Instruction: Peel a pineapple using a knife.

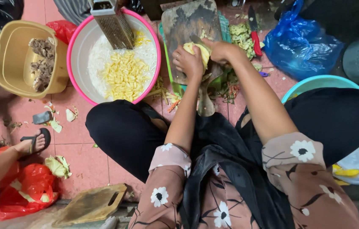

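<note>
My left hand (189, 61) grips a pale yellow peeled vegetable piece (203, 52) over a worn wooden cutting board (188, 21). My right hand (221, 49) is closed on a knife whose blade (196, 40) rests against the top of that piece. The knife handle is hidden inside my fist. To the left stands a pink-rimmed white basin (87, 38) holding yellow cut sticks (124, 76) and white shreds, with a metal box grater (113, 23) leaning in it.
A tan tub (8, 55) with brown pieces sits at far left. A red-handled knife (254, 36) lies by chopped greens; a blue plastic bag (300, 44) and teal basin rim (315, 82) are right. Another person's sandalled foot (33, 143), red bags and a second board (90, 204) lie lower left.
</note>
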